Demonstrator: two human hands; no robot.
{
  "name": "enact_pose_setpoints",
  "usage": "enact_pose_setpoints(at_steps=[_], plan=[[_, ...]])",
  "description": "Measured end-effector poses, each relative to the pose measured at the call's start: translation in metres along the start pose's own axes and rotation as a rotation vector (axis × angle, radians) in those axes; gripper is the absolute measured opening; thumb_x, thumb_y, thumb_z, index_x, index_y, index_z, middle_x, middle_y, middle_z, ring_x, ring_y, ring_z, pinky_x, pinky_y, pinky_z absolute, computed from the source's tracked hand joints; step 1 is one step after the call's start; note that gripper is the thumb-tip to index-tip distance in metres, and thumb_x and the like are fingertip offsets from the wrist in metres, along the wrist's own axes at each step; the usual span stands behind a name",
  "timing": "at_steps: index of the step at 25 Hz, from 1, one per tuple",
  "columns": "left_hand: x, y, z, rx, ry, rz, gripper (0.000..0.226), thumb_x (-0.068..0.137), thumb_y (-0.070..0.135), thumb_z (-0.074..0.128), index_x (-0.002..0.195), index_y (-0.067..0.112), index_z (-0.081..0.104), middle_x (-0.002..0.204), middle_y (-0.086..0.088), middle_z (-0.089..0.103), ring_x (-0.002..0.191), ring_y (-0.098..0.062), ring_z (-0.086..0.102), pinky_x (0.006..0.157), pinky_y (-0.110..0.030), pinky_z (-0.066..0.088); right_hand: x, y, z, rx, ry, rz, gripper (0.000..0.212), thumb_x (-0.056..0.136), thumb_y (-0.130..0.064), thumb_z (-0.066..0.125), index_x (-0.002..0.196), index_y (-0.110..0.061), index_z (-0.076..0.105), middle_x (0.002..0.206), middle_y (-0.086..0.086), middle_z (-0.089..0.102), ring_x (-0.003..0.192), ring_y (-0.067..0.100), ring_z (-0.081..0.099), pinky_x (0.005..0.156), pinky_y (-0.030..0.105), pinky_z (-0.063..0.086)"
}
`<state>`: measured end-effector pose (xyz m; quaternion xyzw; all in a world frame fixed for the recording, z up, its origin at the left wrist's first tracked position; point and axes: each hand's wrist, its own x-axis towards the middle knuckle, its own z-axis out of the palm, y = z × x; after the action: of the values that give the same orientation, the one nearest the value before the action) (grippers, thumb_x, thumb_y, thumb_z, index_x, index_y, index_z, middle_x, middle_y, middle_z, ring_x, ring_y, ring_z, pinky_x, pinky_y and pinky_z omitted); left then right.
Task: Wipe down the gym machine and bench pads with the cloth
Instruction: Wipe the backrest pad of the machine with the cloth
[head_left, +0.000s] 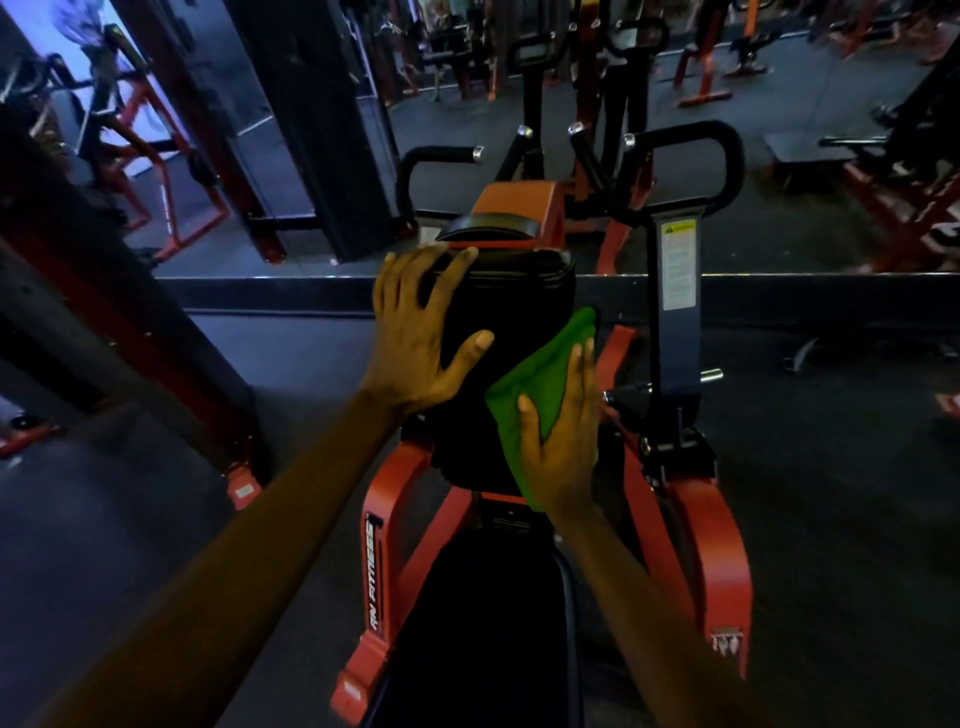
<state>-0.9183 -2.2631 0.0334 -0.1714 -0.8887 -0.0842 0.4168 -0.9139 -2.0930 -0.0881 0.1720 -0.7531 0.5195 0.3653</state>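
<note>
A red-framed gym machine (382, 499) stands in front of me with a black upright chest pad (511, 306) and a black seat pad (483, 613) below it. My left hand (415, 332) lies spread and flat on the chest pad's left side, fingers reaching its top edge. A green cloth (535, 379) lies against the pad's right side. My right hand (563, 436) presses flat on the cloth with straight fingers, thumb out to the left.
Black padded handles (722, 150) and a dark upright post with a warning label (678, 265) rise behind and to the right of the pad. A mirror wall behind reflects other red machines. A dark column (104, 322) stands at the left on the rubber floor.
</note>
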Motion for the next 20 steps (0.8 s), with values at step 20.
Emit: enact_pose_setpoints(at_steps=[20], plan=[[0.001, -0.001, 0.002, 0.051, -0.024, -0.026, 0.070, 0.093, 0.055, 0.053, 0.148, 0.014, 0.039, 0.144, -0.020, 0.042, 0.142, -0.035, 0.032, 0.121, -0.056, 0.014, 0.029, -0.024, -0.004, 0.094, 0.050, 0.017, 0.057, 0.107, -0.037, 0.038, 0.152, -0.002, 0.034, 0.161, 0.015, 0.031, 0.150, 0.028, 0.030, 0.117, 0.051, 0.034]])
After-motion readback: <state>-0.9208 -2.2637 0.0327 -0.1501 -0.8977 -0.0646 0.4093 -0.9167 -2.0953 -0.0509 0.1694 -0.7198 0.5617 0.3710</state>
